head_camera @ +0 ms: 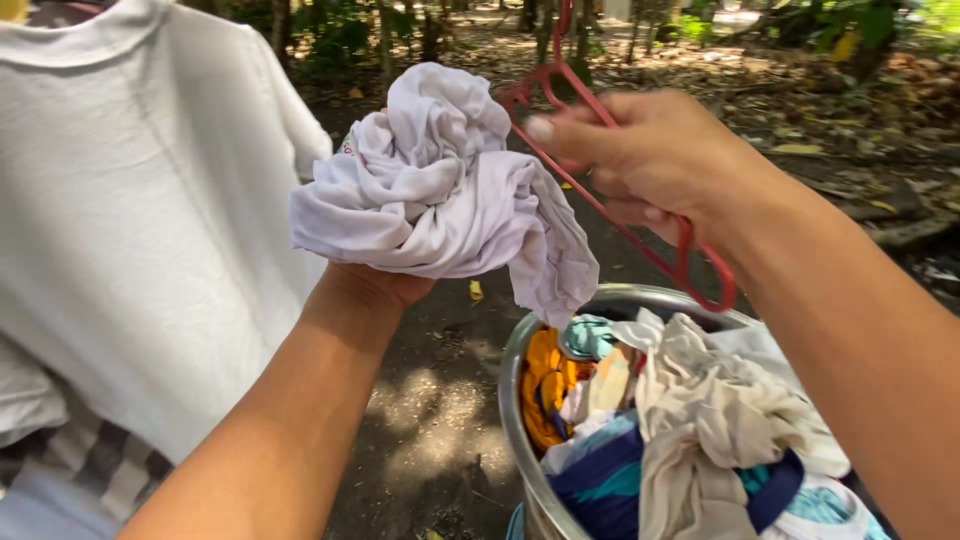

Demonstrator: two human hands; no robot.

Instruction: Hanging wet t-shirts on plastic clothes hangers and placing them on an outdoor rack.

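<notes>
Red plastic hanger (640, 215) sits pinched in my right hand (650, 160), fingers closed around its sloping arm at upper centre. My left hand (365, 285) clutches a crumpled white garment (440, 185) from beneath, mostly hidden. Lower right, a metal basin (520, 400) brims with mixed laundry (680, 430); a white T-shirt (130, 200) hangs left.

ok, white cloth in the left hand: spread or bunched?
Bunched. The white cloth sits crumpled in folds over the left hand, with one corner hanging loose.
</notes>
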